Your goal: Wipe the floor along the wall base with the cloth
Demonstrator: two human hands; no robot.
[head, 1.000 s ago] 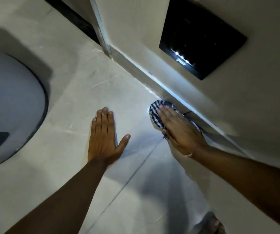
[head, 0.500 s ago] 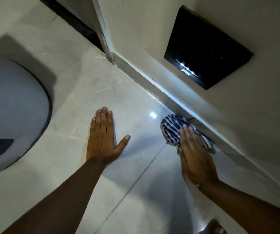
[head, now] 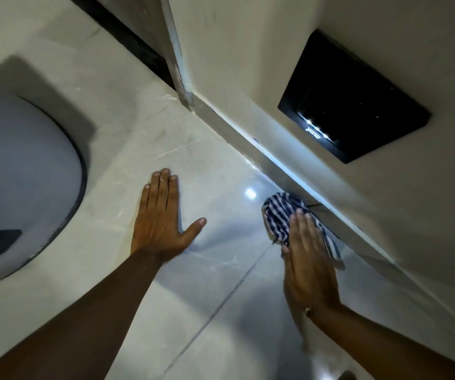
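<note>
Pressing cloth (head: 281,212) (grey appliance (head: 23,182) nearby).

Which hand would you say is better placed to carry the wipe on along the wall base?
Right. The right hand lies flat on the striped cloth beside the skirting; the left hand is braced, empty, on the floor.

We see the floor (head: 127,127) running up to the wall base (head: 281,163) on the right. The cloth (head: 278,215) lies on the floor against that base, under the right hand (head: 308,259). The left hand (head: 160,218) rests flat on the floor well to the left of the cloth. Farther left sits a rounded appliance (head: 20,176). A panel (head: 355,97) is set in the wall above the cloth.
</note>
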